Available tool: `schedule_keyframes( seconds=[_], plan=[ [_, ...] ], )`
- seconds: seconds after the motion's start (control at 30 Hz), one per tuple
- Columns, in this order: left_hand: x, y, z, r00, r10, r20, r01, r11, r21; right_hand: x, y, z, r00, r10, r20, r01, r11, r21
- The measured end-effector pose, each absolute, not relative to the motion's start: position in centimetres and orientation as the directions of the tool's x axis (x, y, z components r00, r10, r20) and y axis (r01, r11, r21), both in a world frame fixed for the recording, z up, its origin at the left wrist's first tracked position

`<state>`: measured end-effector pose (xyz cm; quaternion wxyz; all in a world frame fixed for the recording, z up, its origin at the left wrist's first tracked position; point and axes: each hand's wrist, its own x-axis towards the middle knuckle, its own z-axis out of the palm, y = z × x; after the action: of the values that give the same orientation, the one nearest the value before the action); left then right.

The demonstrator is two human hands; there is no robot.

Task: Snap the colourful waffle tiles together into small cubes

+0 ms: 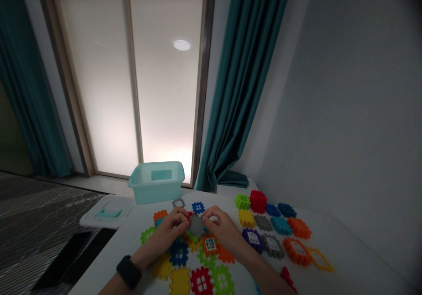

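Over the middle of the white table, my left hand (173, 225) and my right hand (221, 228) grip a grey interlocking plastic tile (197, 225) from its two sides. The fingers of both hands are pinched at its edges, and a dark watch is on my left wrist. Green and red bits show at the tile's edges; whether they are joined to it I cannot tell. Below the hands lie loose tiles: an orange window tile (210, 244), a dark blue one (179, 253), a red one (201, 281), a lime green one (222, 279) and a yellow one (180, 281).
A teal translucent bin (157, 194) stands at the table's back left, beside a clear lid (90, 213) with a teal handle. Stacks of tiles sorted by colour, including a red stack (258, 202) and an orange stack (296, 251), line the right side. A blue tile (198, 207) lies beyond my hands.
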<state>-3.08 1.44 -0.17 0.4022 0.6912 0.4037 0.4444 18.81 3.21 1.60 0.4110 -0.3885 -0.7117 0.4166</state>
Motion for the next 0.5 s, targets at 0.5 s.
schedule_keyframes(
  seconds=[0.5],
  plan=[
    [-3.22,1.29,-0.14,0.307,0.908,0.285,0.293,-0.375,0.879,19.34,2.51,1.74,-0.437,0.626,0.646,0.387,0.779,-0.493]
  ],
)
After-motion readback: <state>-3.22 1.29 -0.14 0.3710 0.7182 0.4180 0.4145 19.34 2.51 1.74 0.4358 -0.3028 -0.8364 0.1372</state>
